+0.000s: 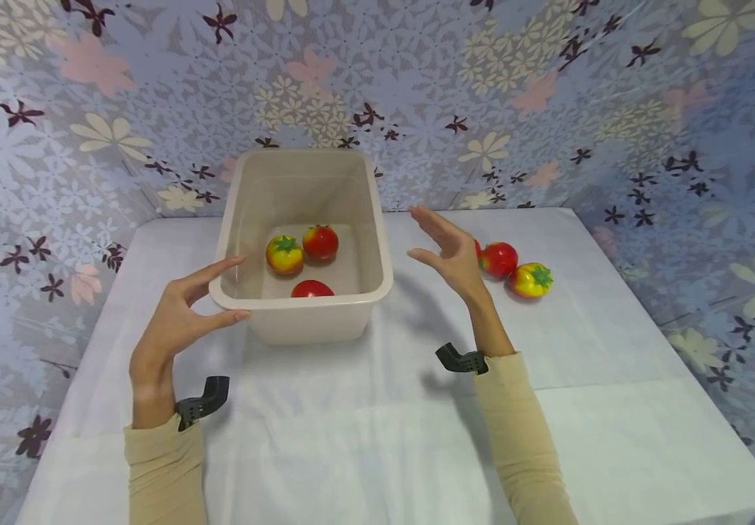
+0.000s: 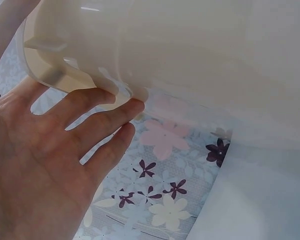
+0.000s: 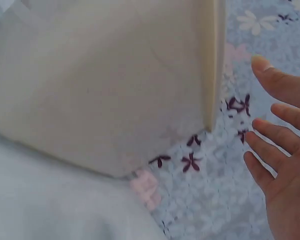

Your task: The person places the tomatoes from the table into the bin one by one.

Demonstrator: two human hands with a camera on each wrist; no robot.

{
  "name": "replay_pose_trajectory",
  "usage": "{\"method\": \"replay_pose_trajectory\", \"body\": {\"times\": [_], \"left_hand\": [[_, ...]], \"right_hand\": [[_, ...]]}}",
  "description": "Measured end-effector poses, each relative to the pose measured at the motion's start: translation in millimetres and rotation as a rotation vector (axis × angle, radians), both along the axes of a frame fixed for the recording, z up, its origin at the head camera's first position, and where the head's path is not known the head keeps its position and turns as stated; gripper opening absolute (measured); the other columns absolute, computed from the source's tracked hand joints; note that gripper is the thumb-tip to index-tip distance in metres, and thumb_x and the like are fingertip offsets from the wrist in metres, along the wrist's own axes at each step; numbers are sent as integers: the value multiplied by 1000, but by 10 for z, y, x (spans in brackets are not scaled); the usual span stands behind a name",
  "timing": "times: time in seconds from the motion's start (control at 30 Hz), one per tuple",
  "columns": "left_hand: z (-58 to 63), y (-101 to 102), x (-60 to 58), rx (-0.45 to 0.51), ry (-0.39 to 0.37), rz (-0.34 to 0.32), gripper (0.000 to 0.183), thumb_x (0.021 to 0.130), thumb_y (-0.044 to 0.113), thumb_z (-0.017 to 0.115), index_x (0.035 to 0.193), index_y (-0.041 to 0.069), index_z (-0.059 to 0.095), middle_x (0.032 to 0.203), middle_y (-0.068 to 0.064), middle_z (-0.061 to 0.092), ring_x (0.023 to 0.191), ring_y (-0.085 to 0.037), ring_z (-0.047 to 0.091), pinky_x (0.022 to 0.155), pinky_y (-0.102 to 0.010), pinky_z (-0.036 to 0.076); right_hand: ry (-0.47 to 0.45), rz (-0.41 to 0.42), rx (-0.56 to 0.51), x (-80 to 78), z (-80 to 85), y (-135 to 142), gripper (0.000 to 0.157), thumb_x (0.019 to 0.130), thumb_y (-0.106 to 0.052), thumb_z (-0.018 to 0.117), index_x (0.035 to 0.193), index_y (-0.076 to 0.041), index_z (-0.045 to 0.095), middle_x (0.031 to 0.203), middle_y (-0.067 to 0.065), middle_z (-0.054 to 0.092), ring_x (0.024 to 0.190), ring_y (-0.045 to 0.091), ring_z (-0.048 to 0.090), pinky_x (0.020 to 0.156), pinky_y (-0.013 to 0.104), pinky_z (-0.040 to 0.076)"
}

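A beige plastic bin (image 1: 308, 321) stands on the white-covered table, tilted toward me in the head view. Inside lie a yellow-and-red tomato (image 1: 284, 255), a red tomato (image 1: 321, 243) and another red one (image 1: 313, 289) partly hidden by the front rim. My left hand (image 1: 177, 310) grips the bin's near left corner, index finger over the rim and thumb along the front; the other fingers (image 2: 107, 122) reach the outer wall. To the right of the bin, my right hand (image 1: 452, 255) hovers apart from it with fingers spread and holding nothing.
Beyond my right hand, red tomatoes (image 1: 499, 259) and a yellow-and-red one (image 1: 530, 281) sit on the table (image 1: 587, 437); one is partly hidden by the hand. Flower-patterned cloth (image 1: 417, 95) hangs behind and at both sides. Each wrist carries a black camera mount (image 1: 203, 401).
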State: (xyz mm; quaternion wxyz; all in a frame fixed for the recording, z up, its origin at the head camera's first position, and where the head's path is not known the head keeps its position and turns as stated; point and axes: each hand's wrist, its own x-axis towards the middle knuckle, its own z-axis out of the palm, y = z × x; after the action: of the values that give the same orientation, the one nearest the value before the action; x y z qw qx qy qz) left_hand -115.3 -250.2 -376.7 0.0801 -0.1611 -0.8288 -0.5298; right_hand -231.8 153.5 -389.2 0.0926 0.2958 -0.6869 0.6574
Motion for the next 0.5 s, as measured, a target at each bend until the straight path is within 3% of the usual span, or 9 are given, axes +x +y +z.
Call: {"method": "replay_pose_trajectory", "body": {"times": [0.13, 0.2, 0.3, 0.47, 0.5], "left_hand": [[10, -3, 4, 11, -13, -3, 75, 72, 0, 84, 140, 12, 55, 147, -15, 48, 133, 0, 41, 110, -62, 34], [10, -2, 5, 14, -19, -7, 75, 72, 0, 83, 140, 13, 54, 148, -16, 47, 133, 0, 40, 108, -66, 32], [6, 3, 7, 5, -24, -2, 75, 73, 0, 83, 141, 14, 54, 149, -16, 46, 133, -1, 40, 111, -58, 35], [7, 11, 19, -19, -23, 1, 76, 74, -1, 82, 142, 16, 53, 150, -14, 45, 134, -2, 41, 108, -27, 40], [11, 12, 21, -19, -21, -2, 76, 74, -1, 82, 142, 16, 53, 150, -14, 45, 134, -2, 41, 107, -25, 40]], "right_hand": [[15, -63, 29, 15, -58, 128, 63, 79, 10, 73, 137, 6, 51, 141, 24, 52, 134, 30, 48, 113, 37, 39], [19, -104, 48, 30, -79, 209, 61, 80, 9, 73, 137, 6, 52, 141, 23, 52, 133, 30, 49, 114, 37, 38], [6, -154, 55, 63, -89, 348, 59, 80, 10, 72, 136, 5, 52, 140, 22, 54, 132, 28, 50, 113, 34, 39], [-4, -221, 53, 170, -27, 581, 59, 80, 14, 70, 136, 9, 51, 139, 25, 53, 133, 27, 50, 114, 32, 38], [-3, -237, 44, 186, -23, 634, 59, 79, 15, 70, 135, 11, 50, 139, 26, 53, 133, 28, 49, 115, 32, 37]]}}
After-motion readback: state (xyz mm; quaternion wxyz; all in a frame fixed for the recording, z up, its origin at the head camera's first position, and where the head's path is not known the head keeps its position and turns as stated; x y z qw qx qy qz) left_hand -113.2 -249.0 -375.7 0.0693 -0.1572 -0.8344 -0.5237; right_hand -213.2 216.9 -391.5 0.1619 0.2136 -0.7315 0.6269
